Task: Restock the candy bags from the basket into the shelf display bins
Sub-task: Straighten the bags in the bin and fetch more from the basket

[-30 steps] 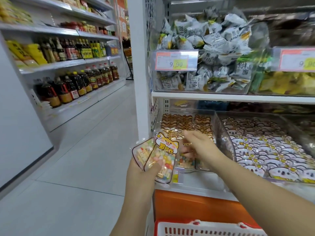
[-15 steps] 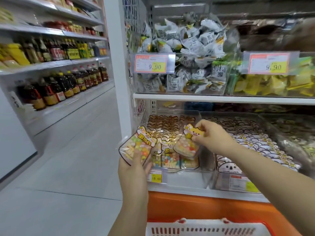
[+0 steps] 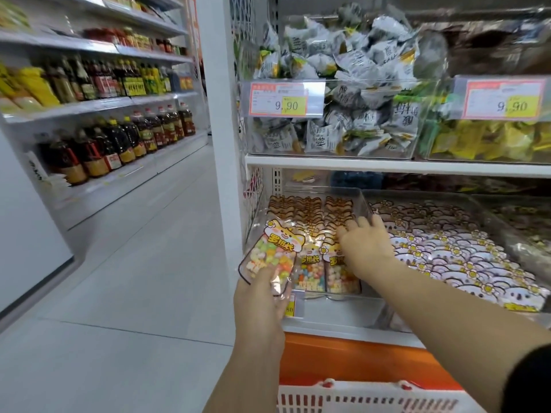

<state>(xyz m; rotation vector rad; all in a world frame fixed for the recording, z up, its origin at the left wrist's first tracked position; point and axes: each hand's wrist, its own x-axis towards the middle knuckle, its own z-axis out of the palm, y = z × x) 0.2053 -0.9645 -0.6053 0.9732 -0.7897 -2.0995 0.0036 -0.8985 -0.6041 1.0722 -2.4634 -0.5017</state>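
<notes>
My left hand [image 3: 262, 296] grips a clear candy bag [image 3: 269, 253] with a yellow cat header and pastel candies, held upright in front of the shelf's left post. My right hand [image 3: 365, 244] reaches into the clear display bin [image 3: 362, 204] on the lower shelf, fingers spread and pressing on the rows of the same candy bags [image 3: 313, 263]. No bag is visible in that hand. The white basket [image 3: 366, 396] with red trim sits at the bottom edge, below the shelf.
A neighbouring bin [image 3: 465, 245] to the right holds white and pink flower-print bags. The upper shelf carries bins of grey snack packs [image 3: 337, 93] and yellow packs [image 3: 492, 138] with 9.90 price tags. Oil bottles [image 3: 125, 141] line the aisle shelves on the left.
My right hand has lowered the bag it held into the bin and let go; it now presses on the rows. The left hand still holds its bag.
</notes>
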